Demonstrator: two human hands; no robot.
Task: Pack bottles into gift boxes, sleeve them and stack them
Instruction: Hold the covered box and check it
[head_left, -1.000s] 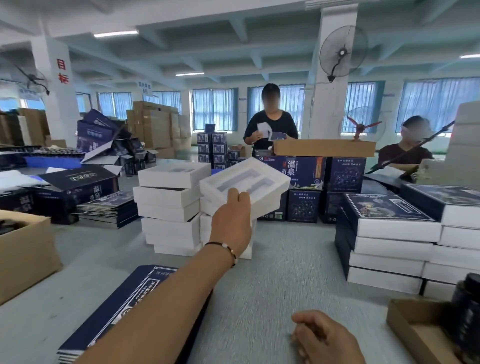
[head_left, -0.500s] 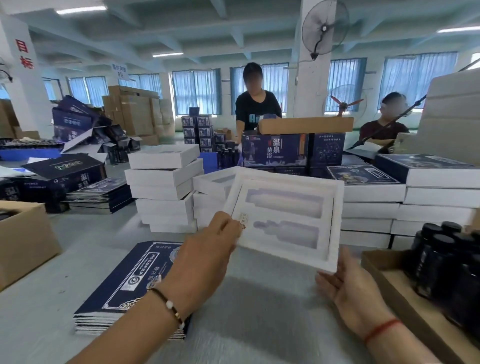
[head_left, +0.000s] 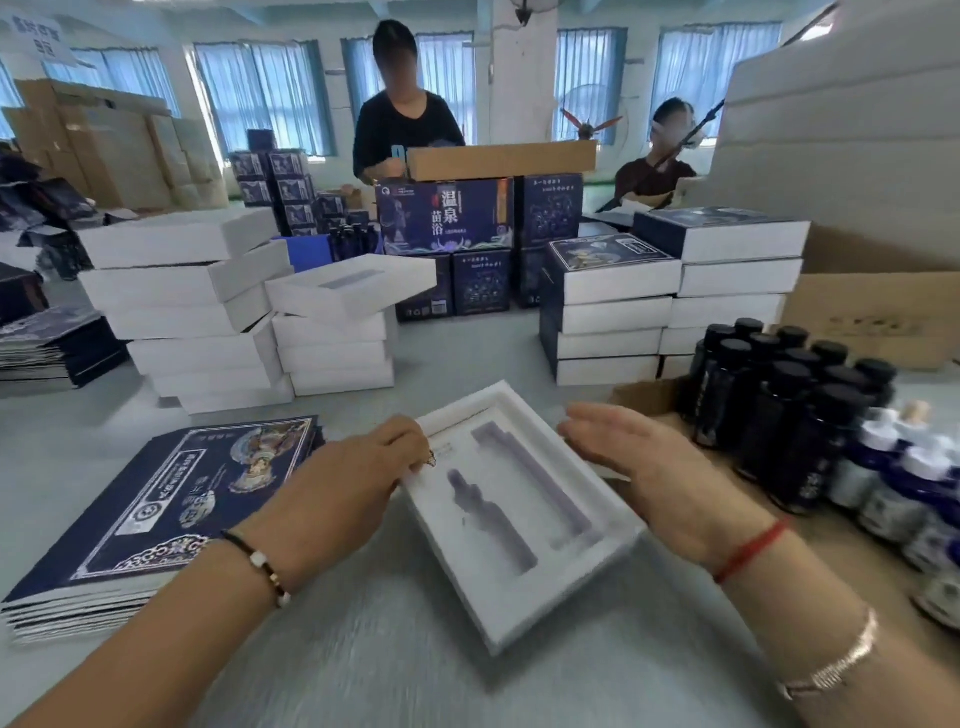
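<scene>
Gift box tray (head_left: 519, 525) (both cavities bare)

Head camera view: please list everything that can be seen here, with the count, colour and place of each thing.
white foam gift box tray with two bottle-shaped recesses: one, white, centre of the table, both recesses empty
stacks of white box trays: two stacks, white, behind left
sleeved boxes with dark blue lids: two stacks, white and blue, behind right
flat dark blue printed sleeves: one pile, left of the tray
dark bottles with black caps: many, in a brown cardboard carton, right
small blue bottles with white caps: several, far right
grey table: one
other people: two, behind the table
left hand: pinches the tray's left edge
right hand: open, at the tray's right edge
</scene>
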